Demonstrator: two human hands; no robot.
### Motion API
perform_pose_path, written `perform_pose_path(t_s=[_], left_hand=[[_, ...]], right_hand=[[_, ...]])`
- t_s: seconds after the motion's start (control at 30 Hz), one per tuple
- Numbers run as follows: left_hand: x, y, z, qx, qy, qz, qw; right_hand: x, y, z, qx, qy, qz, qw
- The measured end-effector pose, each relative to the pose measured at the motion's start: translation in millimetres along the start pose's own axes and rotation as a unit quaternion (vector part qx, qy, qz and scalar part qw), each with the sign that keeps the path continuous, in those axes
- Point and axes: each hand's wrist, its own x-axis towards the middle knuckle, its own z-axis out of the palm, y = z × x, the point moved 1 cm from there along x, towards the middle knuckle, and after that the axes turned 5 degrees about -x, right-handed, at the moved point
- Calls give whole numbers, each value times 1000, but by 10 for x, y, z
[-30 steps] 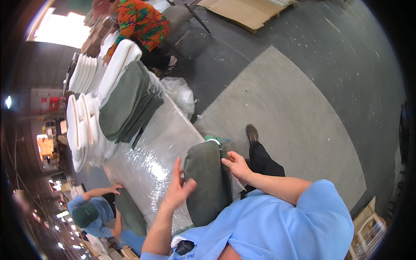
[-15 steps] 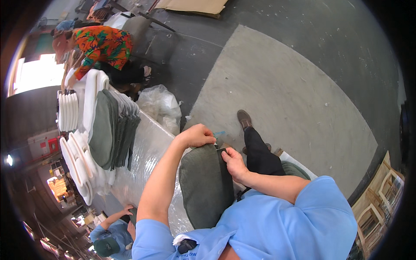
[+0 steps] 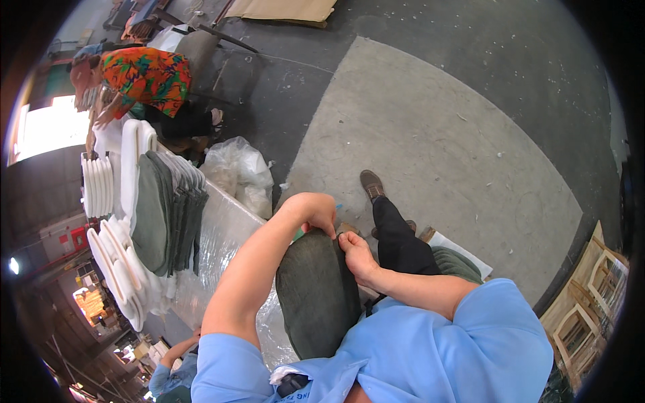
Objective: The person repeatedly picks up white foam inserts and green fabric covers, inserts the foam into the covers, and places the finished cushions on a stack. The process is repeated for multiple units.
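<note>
A dark grey-green seat cushion [image 3: 316, 295] lies in front of my body, on the plastic-wrapped table. My left hand [image 3: 321, 212] bends over its far end, with finger and thumb pinched at the far right corner. Pressed right beside them, my right hand [image 3: 358, 256] is closed on the same corner, holding the cushion's fabric edge. Fingertips nearly touch, and any small thing between them is hidden. A bit of bright green [image 3: 298, 235] shows under my left wrist; I cannot make out what it is.
Grey-green cushions [image 3: 153, 215] stand stacked on the table at left, beside white foam pads [image 3: 117, 269]. Crumpled clear plastic [image 3: 238, 171] lies beyond. A co-worker in a patterned shirt [image 3: 148, 77] bends over the far end. More cushions [image 3: 453, 263] sit at right, near wooden frames [image 3: 581, 336].
My left hand has curled further over, its fingertips now pointing down and closer to my right hand. The cushion has hardly moved. The co-worker at lower left has sunk lower in the picture.
</note>
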Motion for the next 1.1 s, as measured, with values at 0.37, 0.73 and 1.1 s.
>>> perform_pose_path(t_s=[0.37, 0.73, 1.1], left_hand=[[273, -293, 295, -352, 35, 93, 931], [584, -296, 736, -558, 211, 174, 783], [783, -383, 1392, -744, 328, 131, 567]], right_hand=[[54, -216, -8, 36, 70, 81, 994], [118, -626, 34, -11, 124, 153, 980], [583, -594, 133, -156, 101, 213, 959]])
